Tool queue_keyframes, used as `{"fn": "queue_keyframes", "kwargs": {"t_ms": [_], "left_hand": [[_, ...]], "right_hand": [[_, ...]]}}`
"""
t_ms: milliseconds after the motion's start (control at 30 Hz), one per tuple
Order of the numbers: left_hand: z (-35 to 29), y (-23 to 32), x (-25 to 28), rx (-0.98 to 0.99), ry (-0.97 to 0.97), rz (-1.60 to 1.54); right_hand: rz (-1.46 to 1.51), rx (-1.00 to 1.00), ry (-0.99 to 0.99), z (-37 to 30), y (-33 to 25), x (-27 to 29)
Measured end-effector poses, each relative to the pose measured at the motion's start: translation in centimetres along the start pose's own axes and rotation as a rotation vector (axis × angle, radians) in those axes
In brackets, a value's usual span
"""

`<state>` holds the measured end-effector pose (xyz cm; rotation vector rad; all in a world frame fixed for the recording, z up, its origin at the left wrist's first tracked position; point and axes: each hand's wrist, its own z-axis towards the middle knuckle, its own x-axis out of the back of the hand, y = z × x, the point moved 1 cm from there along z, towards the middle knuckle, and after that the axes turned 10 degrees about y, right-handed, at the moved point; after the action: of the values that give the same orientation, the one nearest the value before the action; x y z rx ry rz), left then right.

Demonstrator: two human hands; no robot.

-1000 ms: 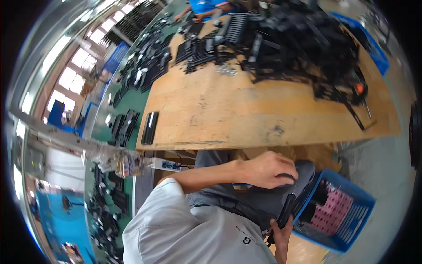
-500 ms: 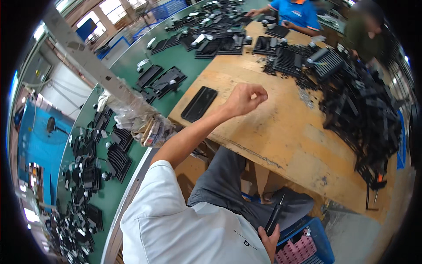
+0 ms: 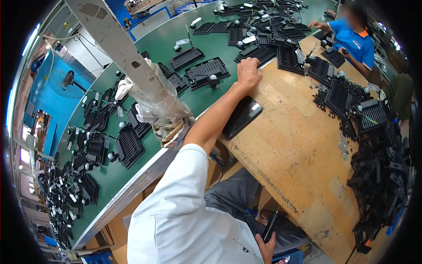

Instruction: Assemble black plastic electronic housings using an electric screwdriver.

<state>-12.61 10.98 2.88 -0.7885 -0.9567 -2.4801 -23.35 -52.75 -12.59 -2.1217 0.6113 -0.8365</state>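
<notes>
My left arm reaches across the wooden table's corner. My left hand (image 3: pixel 249 73) is over the boundary with the green surface, at the near edge of a black finned housing (image 3: pixel 264 55). Its fingers bend down away from view, so contact with the housing cannot be made out. Beneath the forearm lies a black, glossy phone-like slab (image 3: pixel 243 117), partly covered by the arm. Low by my lap, my right hand (image 3: pixel 267 249) is closed around a black pen-shaped screwdriver (image 3: pixel 270 226), its thin metal tip pointing up.
Black finned housings (image 3: pixel 207 72) with small sensor heads spread along the green surface (image 3: pixel 151 169). A post (image 3: pixel 132 57) wrapped in plastic stands left of my arm. Black brackets (image 3: pixel 380 189) pile up on the table's right (image 3: pixel 290 145). A co-worker in blue (image 3: pixel 355 46) sits at the far end.
My left hand has moved from above the wooden table to the finned housings on the green surface. The view has turned left. My right hand still grips the screwdriver.
</notes>
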Motion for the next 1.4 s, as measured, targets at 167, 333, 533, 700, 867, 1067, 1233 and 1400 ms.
{"fn": "queue_keyframes", "kwargs": {"t_ms": [167, 333, 533, 700, 867, 1067, 1233, 1400], "left_hand": [[2.6, -7.4, -1.1, 0.071, 0.149, 0.345], [2.7, -11.9, -0.7, -0.026, -0.081, 0.494], [4.4, -16.5, 0.2, 0.033, -0.150, 0.781], [5.9, -21.4, 3.3, 0.091, -0.256, 0.877], [6.7, -24.8, 7.7, 0.346, -0.411, 1.103], [4.7, -27.7, 14.4, 0.487, -0.382, 1.492], [10.4, -20.8, 9.2, -0.023, -0.086, 0.924], [13.8, -11.7, -3.3, -0.152, 0.067, 0.218]], "right_hand": [[-0.100, -0.064, 0.015, 1.3, 0.9, -0.3], [0.154, -0.126, -0.099, 2.2, -1.0, -0.4], [0.114, -0.102, -0.147, 3.3, -1.1, -0.5], [-0.112, -0.324, -0.063, 3.3, -0.5, -0.5], [-0.201, -0.394, -0.048, 5.1, -1.2, -1.4], [-0.119, -0.367, 0.054, 7.3, -0.7, -2.6], [-0.088, -0.323, 0.087, 8.2, -0.4, -2.8], [-0.071, -0.284, 0.137, 8.4, -0.6, -3.7]]}}
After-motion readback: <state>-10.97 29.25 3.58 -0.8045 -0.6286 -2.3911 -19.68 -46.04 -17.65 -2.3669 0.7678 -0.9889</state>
